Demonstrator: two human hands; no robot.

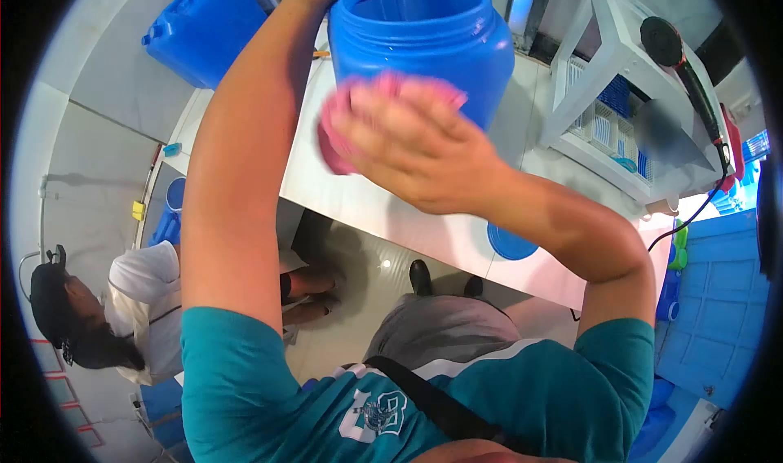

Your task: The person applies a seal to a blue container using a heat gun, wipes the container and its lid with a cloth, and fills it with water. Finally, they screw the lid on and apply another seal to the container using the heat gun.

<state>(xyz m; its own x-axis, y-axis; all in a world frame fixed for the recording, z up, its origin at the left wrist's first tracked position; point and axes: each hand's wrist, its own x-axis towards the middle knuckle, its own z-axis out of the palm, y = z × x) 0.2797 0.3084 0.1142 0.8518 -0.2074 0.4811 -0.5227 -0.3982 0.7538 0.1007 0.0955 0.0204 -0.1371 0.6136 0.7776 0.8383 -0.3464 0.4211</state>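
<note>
A large blue plastic container (440,67) with a wide threaded mouth stands upright on the white table, its top open. Against its near side, my right hand (432,153) presses a pink cloth (338,124), with the fingers curled over it; both are smeared by motion. My left arm reaches up along the container's left side, and its hand is cut off by the top edge of the view. Below my right forearm, a round blue lid (511,243) lies near the table's front edge, partly covered by the arm.
A blue jerrycan (204,26) stands at the back left. On the right is a white rack (599,128) with baskets, and a heat-gun-like black tool (685,63) with a cord lies on top. A person in a white shirt (151,300) is at the lower left.
</note>
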